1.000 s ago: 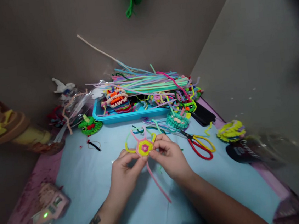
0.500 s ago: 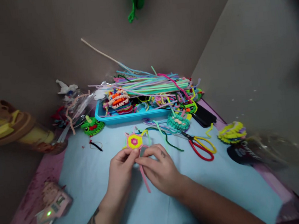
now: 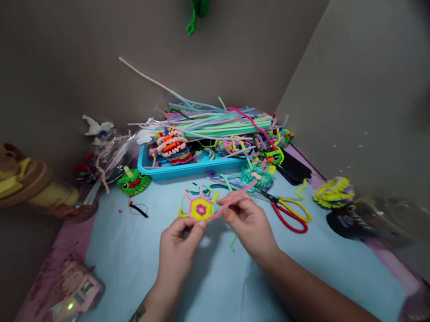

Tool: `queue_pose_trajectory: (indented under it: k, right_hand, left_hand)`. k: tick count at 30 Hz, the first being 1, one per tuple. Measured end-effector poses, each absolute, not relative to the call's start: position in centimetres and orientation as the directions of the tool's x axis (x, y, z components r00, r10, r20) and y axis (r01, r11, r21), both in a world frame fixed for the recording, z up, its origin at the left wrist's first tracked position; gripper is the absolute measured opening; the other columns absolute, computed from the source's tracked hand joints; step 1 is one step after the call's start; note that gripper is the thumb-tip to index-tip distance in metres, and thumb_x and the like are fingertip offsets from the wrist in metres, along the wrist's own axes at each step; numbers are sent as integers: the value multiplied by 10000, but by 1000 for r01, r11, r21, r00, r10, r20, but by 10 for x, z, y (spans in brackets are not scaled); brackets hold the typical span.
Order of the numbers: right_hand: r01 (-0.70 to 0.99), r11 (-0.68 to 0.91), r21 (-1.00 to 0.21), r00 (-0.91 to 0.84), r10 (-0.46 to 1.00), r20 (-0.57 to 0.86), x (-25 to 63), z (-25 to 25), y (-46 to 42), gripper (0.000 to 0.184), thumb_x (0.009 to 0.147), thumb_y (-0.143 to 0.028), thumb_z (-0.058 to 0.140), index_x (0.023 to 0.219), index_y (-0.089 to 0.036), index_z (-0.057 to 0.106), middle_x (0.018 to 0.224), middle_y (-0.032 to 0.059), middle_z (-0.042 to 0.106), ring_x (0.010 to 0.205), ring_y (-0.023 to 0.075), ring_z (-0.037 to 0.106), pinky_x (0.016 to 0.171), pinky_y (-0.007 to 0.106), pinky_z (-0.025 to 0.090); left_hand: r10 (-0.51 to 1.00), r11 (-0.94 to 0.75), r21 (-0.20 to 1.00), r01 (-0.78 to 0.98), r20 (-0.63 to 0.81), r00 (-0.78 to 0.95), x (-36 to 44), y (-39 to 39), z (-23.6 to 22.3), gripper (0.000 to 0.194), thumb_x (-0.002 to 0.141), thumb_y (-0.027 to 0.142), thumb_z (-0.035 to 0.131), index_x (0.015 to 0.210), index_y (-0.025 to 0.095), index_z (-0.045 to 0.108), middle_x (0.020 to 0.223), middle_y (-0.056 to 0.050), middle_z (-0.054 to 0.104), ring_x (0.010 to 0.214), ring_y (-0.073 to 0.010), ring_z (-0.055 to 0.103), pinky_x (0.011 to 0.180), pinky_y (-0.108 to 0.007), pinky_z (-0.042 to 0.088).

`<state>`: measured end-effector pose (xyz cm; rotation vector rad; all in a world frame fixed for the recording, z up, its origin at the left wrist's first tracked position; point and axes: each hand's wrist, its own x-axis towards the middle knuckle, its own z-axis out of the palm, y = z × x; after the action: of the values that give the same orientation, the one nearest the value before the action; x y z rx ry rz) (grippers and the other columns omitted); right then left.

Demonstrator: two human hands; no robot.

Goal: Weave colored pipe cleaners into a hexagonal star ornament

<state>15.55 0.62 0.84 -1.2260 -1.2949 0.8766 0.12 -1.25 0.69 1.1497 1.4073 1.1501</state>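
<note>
Between my hands is a small woven pipe-cleaner piece (image 3: 201, 209), yellow with a pink centre and coloured spokes sticking out around it. My left hand (image 3: 181, 244) pinches its lower left edge between thumb and fingers. A pink pipe cleaner (image 3: 237, 195) runs from the piece to the right, and my right hand (image 3: 249, 224) is closed on it, its free end pointing up and right past the fingers. A green strand end (image 3: 232, 241) hangs below the piece. Scissors (image 3: 289, 209) with red and yellow handles lie to the right of my right hand.
Behind stands a blue tray (image 3: 196, 169) heaped with pipe cleaners and finished pieces. A green pipe-cleaner figure (image 3: 134, 181) sits left of it, a black phone (image 3: 294, 168) right. A yellow fuzzy piece (image 3: 333, 193) and a pink power strip (image 3: 85, 292) lie near the sides.
My right hand has moved right and up, drawing the pink pipe cleaner from hanging down to pointing up and right. The woven piece has shifted slightly right and lower.
</note>
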Motion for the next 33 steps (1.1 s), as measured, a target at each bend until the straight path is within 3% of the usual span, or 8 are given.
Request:
queue_pose_trajectory:
  k: [4, 15, 22, 26, 30, 33]
  right_hand:
    - [205, 184, -961, 97, 974, 207, 149, 8, 1, 77, 710, -276, 700, 683, -212, 666, 800, 21, 592, 758, 169, 536, 668, 291, 423]
    - [-43, 93, -995, -29, 995, 94, 152, 2, 4, 206, 716, -315, 676, 580, -200, 571, 790, 5, 465, 796, 170, 494, 687, 291, 420]
    - [193, 194, -962, 122, 968, 220, 159, 7, 3, 52, 711, -257, 694, 714, -220, 657, 832, 16, 521, 792, 171, 499, 676, 291, 396]
    - [195, 192, -962, 134, 966, 220, 165, 5, 6, 157, 720, -281, 694, 866, -228, 675, 904, 28, 543, 781, 168, 491, 660, 283, 402]
    - [93, 153, -984, 77, 984, 160, 166, 2, 8, 194, 738, -325, 691, 915, -247, 700, 1019, 52, 528, 981, 213, 517, 787, 322, 429]
    - [-16, 114, -993, 43, 993, 113, 165, 2, 9, 108, 729, -311, 691, 804, -233, 699, 1074, 61, 531, 1136, 247, 483, 923, 373, 399]
  left_hand:
    - [990, 106, 989, 99, -96, -107, 1, -11, 10, 173, 724, 309, 684, 634, 163, 664, 636, 4, 603, 623, -125, 516, 606, -225, 413]
    - [998, 43, 996, 75, -46, 34, -2, -12, 10, 146, 715, 290, 696, 648, 166, 655, 715, -20, 642, 678, -137, 547, 619, -230, 413]
    - [990, 142, 989, 29, -141, -28, -4, -9, 8, 198, 715, 320, 686, 622, 160, 613, 629, 13, 562, 606, -112, 478, 590, -219, 376]
    - [988, 150, 989, 14, -151, 24, -4, -9, 8, 182, 706, 309, 693, 633, 161, 616, 653, 7, 582, 611, -115, 489, 585, -217, 380]
    - [987, 140, 990, 27, -142, 71, -4, -10, 10, 159, 705, 291, 693, 638, 164, 622, 662, 3, 591, 621, -120, 499, 581, -216, 383]
    - [988, 124, 991, 43, -127, 83, -5, -10, 13, 144, 706, 279, 684, 639, 164, 628, 654, 0, 593, 615, -121, 501, 566, -216, 377]
